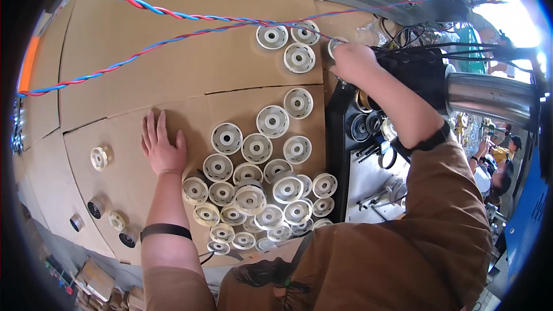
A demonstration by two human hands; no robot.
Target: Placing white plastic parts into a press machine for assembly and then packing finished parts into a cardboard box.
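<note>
Keeping the white wheel level should help, the right hand having bent fingers at its rim, hold unclear, the empty left hand spread open over cardboard

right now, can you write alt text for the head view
A person's right hand is at a pale wheel-shaped part; the left hand lies flat on cardboard beside a cluster of similar parts. Twisted red-and-blue wires stretch across.

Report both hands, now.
Left hand: open, palm down over the cardboard.
Right hand: at a white round part; its grip cannot be told.
</note>
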